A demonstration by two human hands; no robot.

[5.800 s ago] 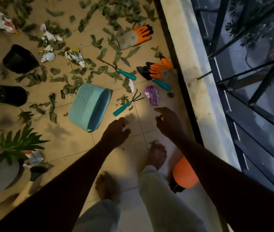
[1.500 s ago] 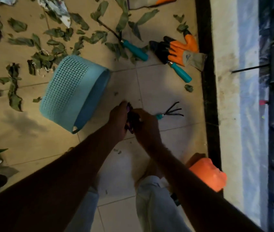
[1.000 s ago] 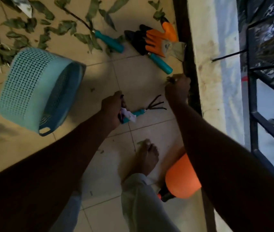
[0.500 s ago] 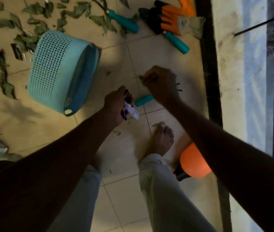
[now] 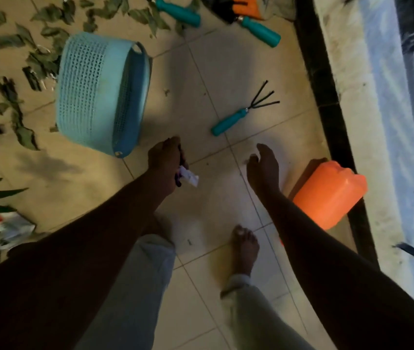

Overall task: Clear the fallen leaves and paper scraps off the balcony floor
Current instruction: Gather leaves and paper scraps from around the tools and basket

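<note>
Pulling our right hand back off the hand rake, fingers now loose and empty, we keep the left hand clenched on the white paper scrap, perhaps with purple wrapper, beside the tipped basket, leaves strewn beyond.

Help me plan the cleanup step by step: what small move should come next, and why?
Probably move the left hand to the basket and drop in the paper scraps it grips. The basket lies on its side close by, its mouth facing that hand; the right hand is open and holds nothing.
</note>
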